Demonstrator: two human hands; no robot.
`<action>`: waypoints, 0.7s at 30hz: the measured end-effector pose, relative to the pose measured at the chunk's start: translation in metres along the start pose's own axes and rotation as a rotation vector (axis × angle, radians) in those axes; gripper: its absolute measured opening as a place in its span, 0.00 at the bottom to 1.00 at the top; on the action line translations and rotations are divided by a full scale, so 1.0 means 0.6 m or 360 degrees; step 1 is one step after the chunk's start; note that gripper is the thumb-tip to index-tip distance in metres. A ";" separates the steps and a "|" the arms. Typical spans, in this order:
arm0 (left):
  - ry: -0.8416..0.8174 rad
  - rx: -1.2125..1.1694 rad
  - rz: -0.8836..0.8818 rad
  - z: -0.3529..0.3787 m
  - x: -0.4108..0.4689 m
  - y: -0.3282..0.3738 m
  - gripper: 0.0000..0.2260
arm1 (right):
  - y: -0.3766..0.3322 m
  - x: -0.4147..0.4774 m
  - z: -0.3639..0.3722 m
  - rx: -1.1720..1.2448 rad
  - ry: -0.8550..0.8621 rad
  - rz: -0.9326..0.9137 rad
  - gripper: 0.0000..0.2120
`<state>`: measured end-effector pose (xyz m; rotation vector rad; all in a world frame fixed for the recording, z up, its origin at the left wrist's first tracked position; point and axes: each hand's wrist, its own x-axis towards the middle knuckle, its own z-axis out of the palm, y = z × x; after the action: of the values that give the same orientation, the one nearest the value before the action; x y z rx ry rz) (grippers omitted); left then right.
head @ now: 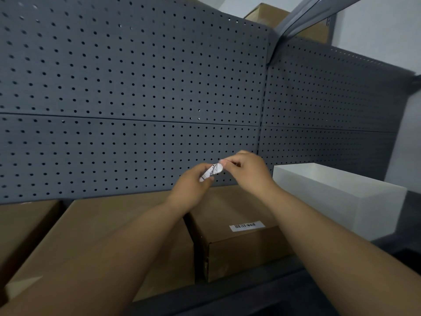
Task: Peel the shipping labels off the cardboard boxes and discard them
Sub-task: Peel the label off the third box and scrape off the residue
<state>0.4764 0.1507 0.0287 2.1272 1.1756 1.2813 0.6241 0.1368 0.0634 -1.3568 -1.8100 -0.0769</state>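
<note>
Head view: both hands raised in front of the grey pegboard (136,87). Left hand (191,190) and right hand (247,169) each pinch one end of a crumpled peeled label (213,171), both grips clamped on it. Below them, a small cardboard box (239,252) carries a barcode label (247,225) on top. White bin (341,197) stands just right of it; larger box (98,229) at left.

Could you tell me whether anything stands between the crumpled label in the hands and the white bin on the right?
Nothing visible does. The crumpled label is pinched between the left hand and right hand, in the air in front of the pegboard. The open white bin lies just right of them, with only clear air between.
</note>
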 end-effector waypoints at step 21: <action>-0.0278 0.1552 0.0269 -0.002 -0.054 0.005 0.12 | 0.017 -0.106 -0.012 -0.0598 -0.1023 0.0035 0.10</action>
<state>0.4693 0.1225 0.0138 2.9649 1.8011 0.5614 0.6400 0.0889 0.0224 -1.8087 -2.3961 0.0405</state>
